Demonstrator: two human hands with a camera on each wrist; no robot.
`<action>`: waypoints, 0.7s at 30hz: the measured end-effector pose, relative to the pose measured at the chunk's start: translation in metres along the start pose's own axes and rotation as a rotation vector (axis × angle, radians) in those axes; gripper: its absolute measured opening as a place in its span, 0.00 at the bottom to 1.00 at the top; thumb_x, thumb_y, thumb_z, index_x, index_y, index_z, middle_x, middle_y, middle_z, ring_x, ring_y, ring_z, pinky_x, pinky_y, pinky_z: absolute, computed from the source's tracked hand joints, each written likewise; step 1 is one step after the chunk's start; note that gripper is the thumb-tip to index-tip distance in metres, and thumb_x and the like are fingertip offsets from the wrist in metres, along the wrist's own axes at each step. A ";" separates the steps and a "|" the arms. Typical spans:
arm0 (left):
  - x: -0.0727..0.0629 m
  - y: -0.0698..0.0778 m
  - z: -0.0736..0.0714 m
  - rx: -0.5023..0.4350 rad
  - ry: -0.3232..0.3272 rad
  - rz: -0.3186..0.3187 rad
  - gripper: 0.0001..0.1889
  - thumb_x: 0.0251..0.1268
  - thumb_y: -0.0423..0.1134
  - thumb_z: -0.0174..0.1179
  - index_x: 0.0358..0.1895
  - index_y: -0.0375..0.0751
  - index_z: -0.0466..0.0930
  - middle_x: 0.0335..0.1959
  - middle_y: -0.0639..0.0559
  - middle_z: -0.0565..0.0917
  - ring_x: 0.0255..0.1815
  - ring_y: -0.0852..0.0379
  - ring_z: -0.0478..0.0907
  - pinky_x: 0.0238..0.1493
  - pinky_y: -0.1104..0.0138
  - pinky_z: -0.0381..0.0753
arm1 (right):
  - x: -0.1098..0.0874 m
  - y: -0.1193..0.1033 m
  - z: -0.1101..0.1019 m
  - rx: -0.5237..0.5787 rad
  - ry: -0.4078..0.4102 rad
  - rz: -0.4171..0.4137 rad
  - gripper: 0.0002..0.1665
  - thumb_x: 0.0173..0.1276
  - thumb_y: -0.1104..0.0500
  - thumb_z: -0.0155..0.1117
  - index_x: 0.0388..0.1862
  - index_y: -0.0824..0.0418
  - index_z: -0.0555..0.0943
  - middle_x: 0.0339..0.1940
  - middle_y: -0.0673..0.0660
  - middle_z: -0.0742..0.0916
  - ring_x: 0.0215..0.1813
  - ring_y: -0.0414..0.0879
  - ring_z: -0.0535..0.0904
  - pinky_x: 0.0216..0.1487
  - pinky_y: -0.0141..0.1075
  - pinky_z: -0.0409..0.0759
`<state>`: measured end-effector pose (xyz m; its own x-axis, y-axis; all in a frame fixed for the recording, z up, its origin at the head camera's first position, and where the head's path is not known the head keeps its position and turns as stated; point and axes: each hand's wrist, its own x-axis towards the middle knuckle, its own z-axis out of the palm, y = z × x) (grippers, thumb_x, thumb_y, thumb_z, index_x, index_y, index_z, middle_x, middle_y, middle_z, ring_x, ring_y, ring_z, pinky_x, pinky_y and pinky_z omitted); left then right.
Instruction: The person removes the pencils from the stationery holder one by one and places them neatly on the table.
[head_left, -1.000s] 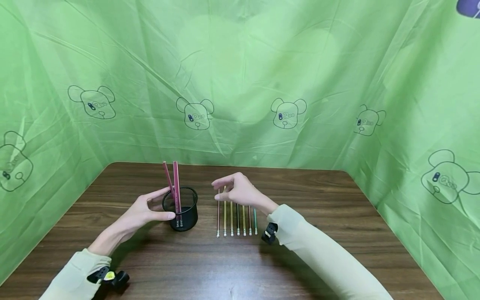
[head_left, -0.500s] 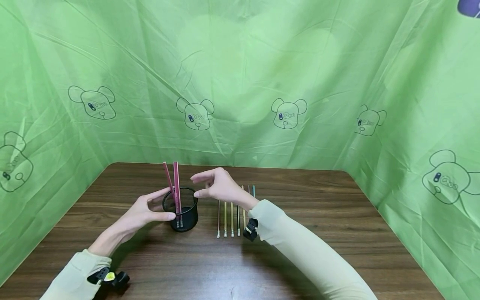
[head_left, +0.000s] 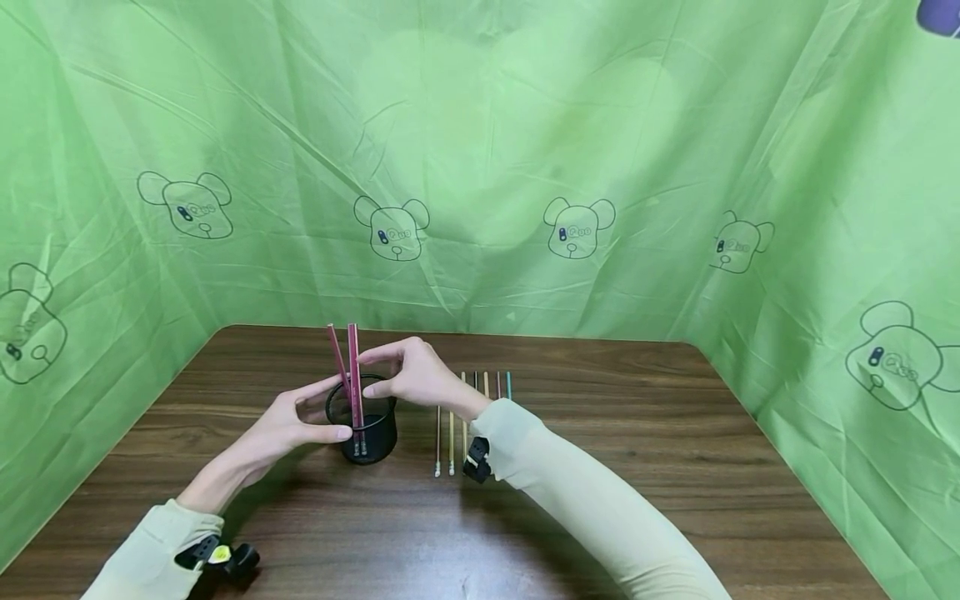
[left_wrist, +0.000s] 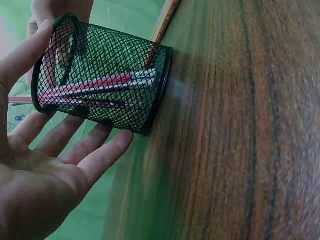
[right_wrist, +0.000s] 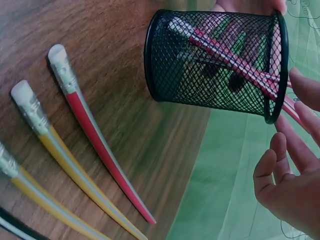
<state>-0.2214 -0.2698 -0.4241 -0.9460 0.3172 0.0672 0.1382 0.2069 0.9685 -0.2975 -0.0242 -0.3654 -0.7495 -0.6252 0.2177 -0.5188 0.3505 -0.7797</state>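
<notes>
The mesh cup (head_left: pixel 379 440) stood upright on the worktop (head_left: pixel 622 408), with red pencils (head_left: pixel 353 358) leaning in it and rising past its rim. Your left hand (head_left: pixel 285 429) gripped the cup between thumb and fingers. Your right hand (head_left: pixel 422 372) was at the pencils, thumb and forefinger apart and nothing plainly held; whether a fingertip touched one, I could not tell. You seemed to be at the step of reaching for a standing pencil, and the next move probably called for a light pinch while your left hand steadied the cup. From the right wrist, white-tipped ends (right_wrist: pixel 179 25) showed through the mesh, hard to make out from the head; loose pencils (right_wrist: pixel 92 135) lay near the cup. Only the head view took in the teal pencil (head_left: pixel 508 385), farthest along their row.
</notes>
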 end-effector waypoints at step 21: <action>-0.001 0.001 0.001 -0.008 0.003 -0.003 0.44 0.67 0.33 0.73 0.83 0.37 0.60 0.74 0.36 0.73 0.68 0.48 0.77 0.61 0.72 0.73 | 0.004 0.002 0.012 0.051 0.039 0.000 0.24 0.59 0.62 0.85 0.55 0.55 0.91 0.47 0.47 0.92 0.26 0.37 0.78 0.30 0.30 0.76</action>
<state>-0.2199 -0.2690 -0.4236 -0.9473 0.3136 0.0654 0.1334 0.2005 0.9706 -0.2964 -0.0346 -0.3728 -0.7656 -0.5969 0.2399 -0.4981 0.3138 -0.8083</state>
